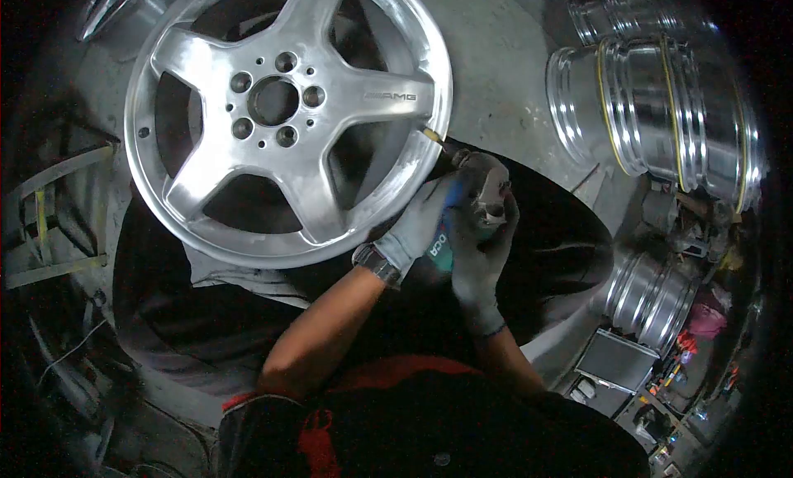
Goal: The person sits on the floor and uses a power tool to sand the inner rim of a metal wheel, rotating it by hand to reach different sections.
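A silver five-spoke wheel rim (306,168) with AMG lettering on one spoke lies tilted over my lap. Both my hands wear grey gloves and are wrapped round a handheld grinding tool (493,199), just right of the rim's lower right edge. The tool's small yellowish tip (431,135) is at the rim's outer lip beside the AMG spoke. My left hand (421,222) holds the tool near its front, by a blue part. My right hand (487,251) grips the tool's body from the right. Some fingers of both hands are hidden.
Polished rims (619,106) lie in a row at the upper right, with another stack (648,300) below. A dark case (615,361) and small tools lie at the lower right. A metal frame (62,271) stands at the left. Cloth (239,280) lies under the rim.
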Tool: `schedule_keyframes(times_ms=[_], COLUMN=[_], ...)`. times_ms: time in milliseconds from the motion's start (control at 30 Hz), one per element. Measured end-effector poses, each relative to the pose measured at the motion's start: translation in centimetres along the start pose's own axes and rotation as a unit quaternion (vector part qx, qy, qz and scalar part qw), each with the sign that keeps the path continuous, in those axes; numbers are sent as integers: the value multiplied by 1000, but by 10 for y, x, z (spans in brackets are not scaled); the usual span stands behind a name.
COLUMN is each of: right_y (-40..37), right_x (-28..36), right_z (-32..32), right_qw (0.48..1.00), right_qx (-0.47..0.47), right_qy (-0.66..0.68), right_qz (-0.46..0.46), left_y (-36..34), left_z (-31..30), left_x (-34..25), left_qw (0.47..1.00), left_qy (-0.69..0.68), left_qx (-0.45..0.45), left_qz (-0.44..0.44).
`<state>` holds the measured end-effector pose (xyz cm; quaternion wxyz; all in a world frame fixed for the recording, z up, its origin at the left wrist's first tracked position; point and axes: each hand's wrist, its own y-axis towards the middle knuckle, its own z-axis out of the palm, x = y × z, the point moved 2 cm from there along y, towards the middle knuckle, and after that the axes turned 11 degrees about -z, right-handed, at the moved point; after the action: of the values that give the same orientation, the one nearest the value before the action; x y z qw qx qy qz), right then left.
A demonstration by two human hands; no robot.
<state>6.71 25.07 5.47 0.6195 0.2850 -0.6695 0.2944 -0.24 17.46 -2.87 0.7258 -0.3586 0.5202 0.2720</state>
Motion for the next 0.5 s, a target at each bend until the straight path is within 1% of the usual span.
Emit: schedule_keyframes(times_ms=[33,67,133,167,233,267,333,367,400,433,467,500], right_y=[0,0,2,2,2,2,1,1,0,-1,0,1], right_x=[0,-1,1,2,5,5,1,-1,-1,0,2,4], right_z=[2,4,3,1,-4,-5,-2,0,4,8,11,11], right_qw=[1000,999,999,999,999,1000,1000,1000,1000,1000,998,998], right_qx=[4,8,-2,-13,-15,-15,-11,-5,-5,11,27,26], right_qy=[-13,-27,-35,-44,-30,-12,3,19,20,-14,-49,-50], right_qz=[-9,-19,-20,-20,-8,4,-2,-8,-8,-17,-26,-26], left_y=[-1,0,4,5,7,8,7,3,-2,-6,-6,-5], left_z=[0,-1,-1,2,7,7,2,-2,-7,-10,-11,-12], left_x=[7,6,10,11,7,10,19,16,11,7,1,-6], left_qw=[996,996,995,995,1000,1000,998,998,999,999,999,998], left_qy=[62,63,-40,-41,-7,-6,53,54,38,20,20,38], left_qx=[-42,-42,13,14,-3,-2,29,29,12,-6,-5,-18], left_qz=[43,43,-90,-92,-3,-2,-5,-5,20,45,45,41])
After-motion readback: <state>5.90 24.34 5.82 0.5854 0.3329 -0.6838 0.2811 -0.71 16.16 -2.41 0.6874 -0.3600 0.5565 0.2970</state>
